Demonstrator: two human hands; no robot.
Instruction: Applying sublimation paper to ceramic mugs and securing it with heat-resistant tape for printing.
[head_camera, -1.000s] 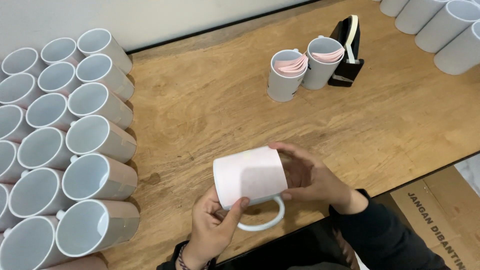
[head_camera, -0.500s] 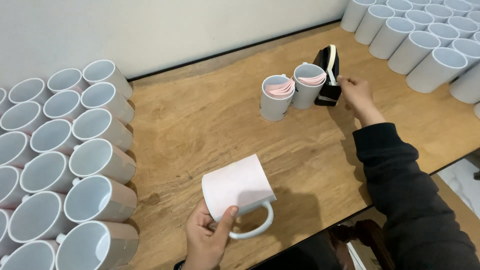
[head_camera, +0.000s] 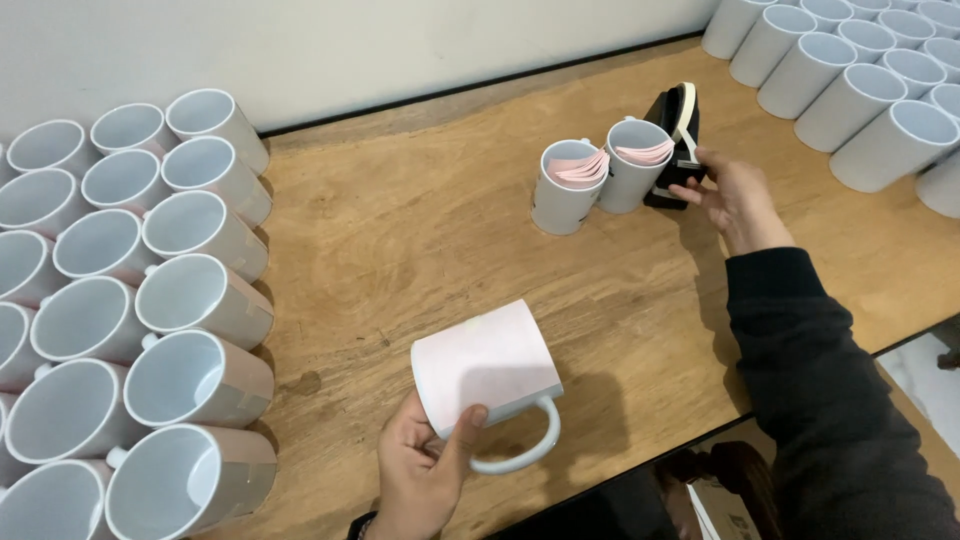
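Head view: your left hand (head_camera: 425, 480) has the mug (head_camera: 487, 372) on its side near the front edge of the tabletop (head_camera: 400, 250), thumb pressed over the rim, fingers closed around the mouth end. A pale pink sheet is wrapped around the mug's body, and the handle curls out toward you.

Your right hand (head_camera: 735, 200) is stretched well across to the black tape dispenser (head_camera: 675, 130), fingertips touching its base. The fingers are loosely curled, not clamped on anything I can make out. Just beside the dispenser stand two upright cups (head_camera: 600, 185) stuffed with pink slips.

Left side, a big stack of mugs (head_camera: 130, 300) lies on its side, mouths toward you, each wrapped in the same kind of sheet. Far right corner, a row of plain white mugs (head_camera: 860, 80) stands upright.

My read: you're at the taping step, wrap on and held, hand going for tape. Next you'd need a strip pulled free one-handed, so keep that left thumb firm or the sheet may spring loose at the seam. Whether a strip is already started, I can't tell.
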